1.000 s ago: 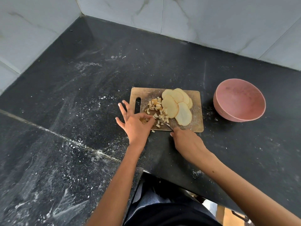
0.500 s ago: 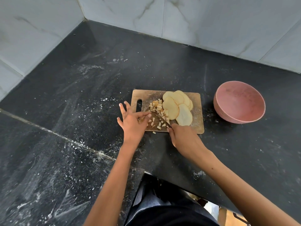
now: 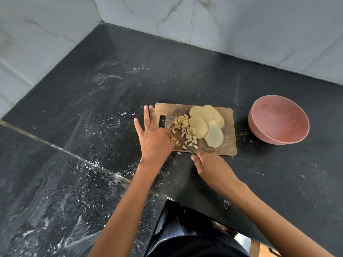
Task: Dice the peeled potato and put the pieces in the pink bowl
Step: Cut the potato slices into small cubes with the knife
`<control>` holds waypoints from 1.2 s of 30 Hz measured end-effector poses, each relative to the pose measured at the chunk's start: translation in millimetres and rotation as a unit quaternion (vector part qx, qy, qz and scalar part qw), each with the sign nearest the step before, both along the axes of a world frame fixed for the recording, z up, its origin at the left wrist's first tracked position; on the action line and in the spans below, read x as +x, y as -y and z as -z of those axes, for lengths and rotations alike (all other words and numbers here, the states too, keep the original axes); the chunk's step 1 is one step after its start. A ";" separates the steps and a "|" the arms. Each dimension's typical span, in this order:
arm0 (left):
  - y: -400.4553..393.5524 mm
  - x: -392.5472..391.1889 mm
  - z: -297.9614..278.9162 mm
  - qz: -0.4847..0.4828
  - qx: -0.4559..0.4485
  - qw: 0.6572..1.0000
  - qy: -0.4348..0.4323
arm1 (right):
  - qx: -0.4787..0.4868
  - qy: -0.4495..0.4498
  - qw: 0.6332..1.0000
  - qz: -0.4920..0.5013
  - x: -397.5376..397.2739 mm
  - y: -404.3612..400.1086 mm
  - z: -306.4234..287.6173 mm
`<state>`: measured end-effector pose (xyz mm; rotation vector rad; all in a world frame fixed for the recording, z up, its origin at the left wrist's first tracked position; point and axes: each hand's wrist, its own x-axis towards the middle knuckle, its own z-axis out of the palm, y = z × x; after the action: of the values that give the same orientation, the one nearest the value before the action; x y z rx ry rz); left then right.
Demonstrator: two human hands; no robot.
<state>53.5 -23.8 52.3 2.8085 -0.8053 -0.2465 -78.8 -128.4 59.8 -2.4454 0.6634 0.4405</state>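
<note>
Right hand [image 3: 209,166] grips knife [image 3: 186,145] over potato dice [image 3: 185,131], frame centre; left hand [image 3: 154,138] pinches a piece, outer fingers splayed.

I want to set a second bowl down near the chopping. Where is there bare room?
Bare counter lies behind the cutting board toward the wall. The strip between board and pink bowl is narrow. The board itself is crowded: slices, diced bits, knife, left hand, right hand.
</note>
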 end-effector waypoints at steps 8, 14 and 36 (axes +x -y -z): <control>0.4 -0.1 12.5 0.009 -0.053 0.999 0.003 | -0.021 -0.004 1.000 0.009 -5.1 7.7 4.4; -4.8 -4.5 26.6 0.000 -0.130 0.991 0.025 | -0.056 0.004 0.996 -0.066 -23.5 22.7 3.7; -31.9 -14.9 35.1 0.127 -0.205 0.969 0.062 | -0.036 0.058 0.998 -0.017 -12.2 40.5 10.8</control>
<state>38.6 8.1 17.2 2.3502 -1.1044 0.0553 -91.0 -168.9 49.0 -2.5307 0.5990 0.2902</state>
